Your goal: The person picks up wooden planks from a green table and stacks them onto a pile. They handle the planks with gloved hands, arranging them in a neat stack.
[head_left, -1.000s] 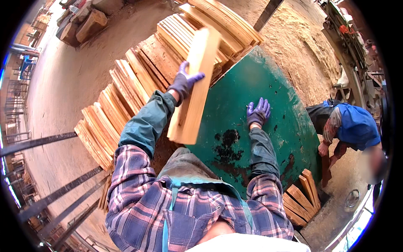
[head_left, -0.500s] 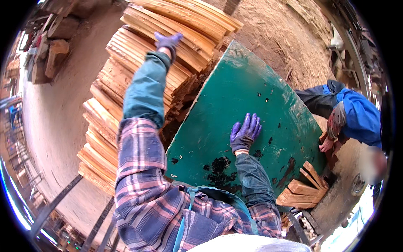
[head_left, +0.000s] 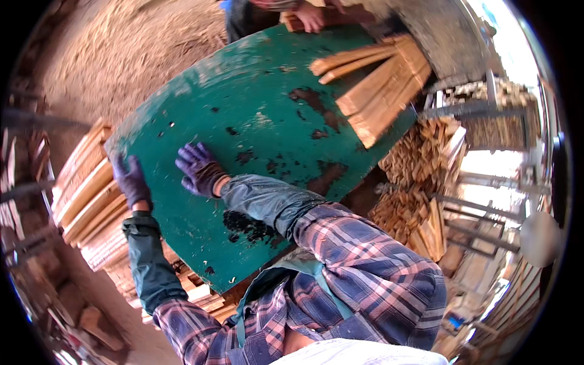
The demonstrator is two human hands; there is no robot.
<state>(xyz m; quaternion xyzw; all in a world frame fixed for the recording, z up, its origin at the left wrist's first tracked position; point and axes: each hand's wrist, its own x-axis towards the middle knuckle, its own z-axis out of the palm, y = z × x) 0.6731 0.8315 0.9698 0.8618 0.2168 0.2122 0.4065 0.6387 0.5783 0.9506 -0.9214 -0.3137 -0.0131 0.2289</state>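
Observation:
My right hand (head_left: 199, 170), in a purple glove, lies on the worn green tabletop (head_left: 201, 131) with its fingers stretched out. Nothing is in it. By the tabletop's left edge is my left hand (head_left: 131, 182), gloved alike, thumb and fingers apart and holding nothing; whether it presses on the edge I cannot tell. Just beyond that hand stands a stack of sawn planks (head_left: 91, 188). Several wooden pieces (head_left: 383, 91) lie fanned out at the far right of the tabletop.
Across the tabletop, another person's hand (head_left: 311, 18) rests on a reddish-brown wooden piece (head_left: 340, 17). Piles of cut wood (head_left: 420, 152) stand to the right, beside metal frames (head_left: 480, 210). Sawdust (head_left: 140, 55) covers the ground at the far left.
My view has swung right. My left hand has come from above the plank stack to the tabletop's left edge. The right hand stays flat on the tabletop.

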